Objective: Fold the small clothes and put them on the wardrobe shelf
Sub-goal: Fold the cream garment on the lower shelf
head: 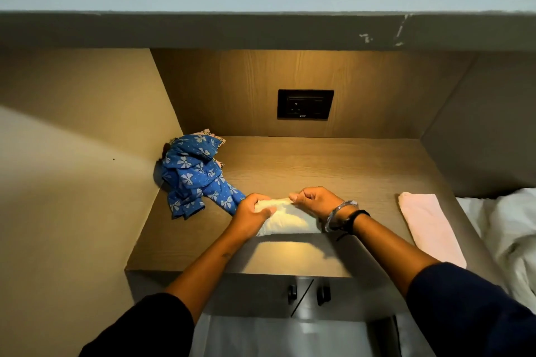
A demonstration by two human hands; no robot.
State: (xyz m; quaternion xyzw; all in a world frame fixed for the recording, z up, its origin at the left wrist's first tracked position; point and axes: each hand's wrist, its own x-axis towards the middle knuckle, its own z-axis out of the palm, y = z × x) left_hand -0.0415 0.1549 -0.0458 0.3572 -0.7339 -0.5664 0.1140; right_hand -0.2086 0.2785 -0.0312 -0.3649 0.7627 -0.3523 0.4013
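Note:
A small white garment lies partly folded on the wooden shelf top, near its front edge. My left hand grips its left end. My right hand pinches its upper right edge; bracelets circle that wrist. A crumpled blue garment with white bows sits in a heap at the left, against the side wall, with a bit of pink patterned cloth under it. A folded pale pink cloth lies flat at the shelf's right end.
A black wall socket is set in the back panel. A thick ledge overhangs the niche. Two cabinet door handles sit below the shelf front. White bedding lies at the right.

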